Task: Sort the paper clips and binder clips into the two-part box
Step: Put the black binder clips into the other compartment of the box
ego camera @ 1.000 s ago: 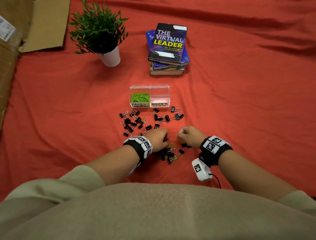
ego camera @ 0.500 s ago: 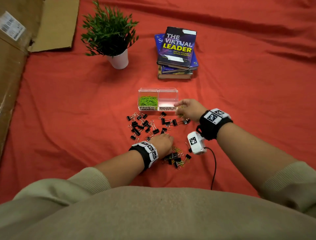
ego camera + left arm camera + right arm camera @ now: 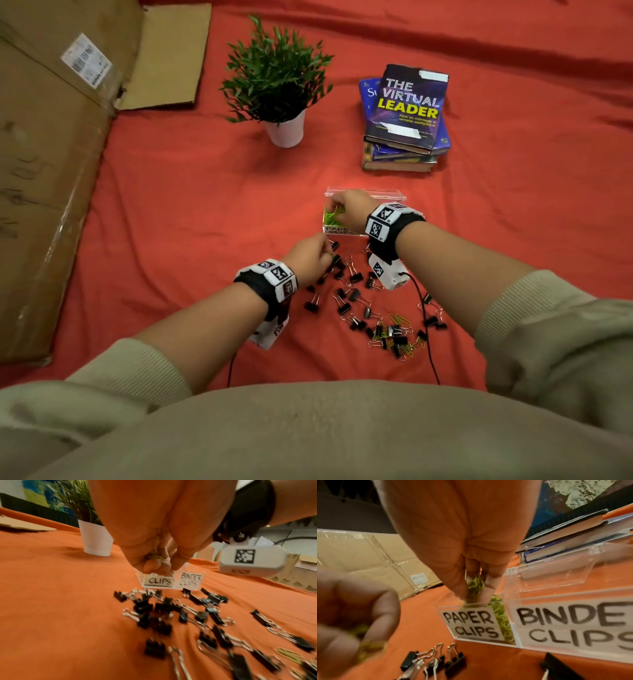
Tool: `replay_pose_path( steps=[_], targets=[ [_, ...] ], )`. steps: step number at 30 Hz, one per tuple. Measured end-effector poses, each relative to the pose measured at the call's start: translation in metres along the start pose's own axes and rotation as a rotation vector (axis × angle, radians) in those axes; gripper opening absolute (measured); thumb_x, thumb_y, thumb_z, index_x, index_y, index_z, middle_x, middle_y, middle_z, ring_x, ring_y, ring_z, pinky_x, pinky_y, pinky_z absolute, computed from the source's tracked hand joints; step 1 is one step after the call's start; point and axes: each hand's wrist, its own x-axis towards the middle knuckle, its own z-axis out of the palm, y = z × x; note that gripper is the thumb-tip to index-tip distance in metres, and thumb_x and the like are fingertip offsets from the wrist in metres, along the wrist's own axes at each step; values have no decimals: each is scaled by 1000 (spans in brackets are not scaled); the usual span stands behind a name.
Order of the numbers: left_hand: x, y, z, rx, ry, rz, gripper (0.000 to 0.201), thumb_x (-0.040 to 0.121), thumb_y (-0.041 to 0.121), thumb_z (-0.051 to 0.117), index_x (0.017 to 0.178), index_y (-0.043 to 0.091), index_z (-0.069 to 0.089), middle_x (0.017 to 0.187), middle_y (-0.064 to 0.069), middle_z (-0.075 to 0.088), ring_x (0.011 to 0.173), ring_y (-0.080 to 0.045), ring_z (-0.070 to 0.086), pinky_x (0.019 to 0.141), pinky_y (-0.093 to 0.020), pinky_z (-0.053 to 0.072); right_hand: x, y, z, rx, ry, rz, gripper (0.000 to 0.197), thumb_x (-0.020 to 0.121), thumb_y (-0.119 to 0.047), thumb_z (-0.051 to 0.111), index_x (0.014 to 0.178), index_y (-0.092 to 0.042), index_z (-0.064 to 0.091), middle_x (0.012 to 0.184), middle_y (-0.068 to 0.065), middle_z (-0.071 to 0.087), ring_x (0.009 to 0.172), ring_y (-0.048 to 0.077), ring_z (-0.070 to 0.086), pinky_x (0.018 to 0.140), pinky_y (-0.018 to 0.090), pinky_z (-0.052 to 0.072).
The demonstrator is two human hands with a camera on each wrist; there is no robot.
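A clear two-part box [image 3: 387, 198] labelled PAPER CLIPS and BINDER CLIPS [image 3: 573, 622] stands on the red cloth. My right hand [image 3: 334, 209] hangs over its left part and pinches green paper clips [image 3: 475, 586] just above the green heap inside. My left hand [image 3: 325, 253] is just in front of the box and pinches a few paper clips [image 3: 154, 557] in curled fingers. Black binder clips [image 3: 352, 277] lie scattered in front of the box. More binder clips mixed with yellow-green paper clips [image 3: 399, 320] lie nearer me. The BINDER CLIPS part looks empty.
A potted plant [image 3: 279, 89] and a stack of books [image 3: 406, 116] stand behind the box. Flattened cardboard [image 3: 51, 171] covers the left side. A thin black cable [image 3: 424, 325] runs from my right wrist across the near pile.
My right hand went from the near pile forward to the box's paper clip part. My left hand left the near pile and came up close to the box with paper clips.
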Motion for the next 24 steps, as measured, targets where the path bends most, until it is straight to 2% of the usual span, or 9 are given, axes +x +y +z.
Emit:
replay_pose_path(
  steps=[3, 5, 8, 12, 15, 19, 20, 22, 24],
  targets=[
    [16, 3, -21, 23, 43, 14, 14, 89, 9, 48, 100, 7, 58, 94, -8, 63, 80, -20, 53, 72, -27, 41, -1, 3, 0, -48, 14, 16, 34, 83, 3, 47, 109, -12, 64, 110, 9, 67, 102, 26, 61, 81, 28, 45],
    [30, 11, -32, 64, 71, 38, 14, 89, 8, 48, 98, 8, 59, 94, -9, 64, 82, -22, 56, 74, -29, 44, -8, 9, -5, -40, 71, 14, 36, 83, 4, 49, 112, -11, 63, 110, 10, 67, 101, 26, 61, 80, 27, 45],
    [53, 22, -41, 132, 80, 80, 16, 87, 6, 48, 97, 7, 60, 99, -13, 65, 91, -29, 60, 75, -30, 43, -24, 18, -13, 88, 178, 9, 35, 81, 4, 51, 109, -10, 65, 112, 8, 68, 104, 22, 61, 87, 24, 44],
    [80, 35, -37, 272, 40, 154, 21, 85, 1, 48, 101, 3, 62, 109, -17, 62, 103, -33, 57, 85, -34, 44, -58, 38, -13, 298, 229, 84, 22, 84, -1, 54, 100, -9, 67, 97, 8, 70, 85, 18, 62, 80, 30, 51],
    [88, 37, -30, 315, 16, 169, 25, 85, 0, 46, 104, 4, 61, 113, -18, 61, 104, -33, 56, 89, -36, 46, -91, 55, 0, 279, 135, 163, 16, 85, -7, 55, 94, -15, 65, 91, 5, 68, 80, 19, 62, 74, 34, 53],
    [78, 36, -22, 320, 39, 239, 30, 85, 4, 49, 113, 9, 59, 120, -11, 59, 114, -27, 53, 104, -39, 40, -132, 71, 31, 135, -99, 205, 13, 88, -11, 54, 95, -16, 64, 93, -3, 63, 79, 10, 58, 64, 18, 48],
    [70, 37, -19, 333, 75, 273, 29, 86, 6, 50, 113, 10, 59, 120, -9, 59, 116, -26, 51, 107, -39, 38, -140, 75, 39, 92, -139, 222, 13, 89, -12, 53, 95, -14, 64, 93, -2, 64, 79, 11, 58, 65, 18, 47],
    [50, 42, -7, 346, 142, 327, 25, 87, 11, 51, 111, 12, 59, 115, -5, 57, 114, -23, 48, 101, -36, 38, -149, 82, 55, 8, -178, 270, 14, 89, -14, 50, 90, -11, 64, 90, 3, 66, 77, 16, 61, 66, 24, 49],
    [25, 47, 10, 328, 106, 357, 20, 88, 16, 51, 107, 14, 59, 110, -3, 55, 108, -20, 48, 93, -31, 41, -154, 86, 67, -86, -181, 304, 19, 88, -19, 49, 84, -7, 63, 84, 8, 69, 75, 23, 65, 66, 29, 53]
  ],
)
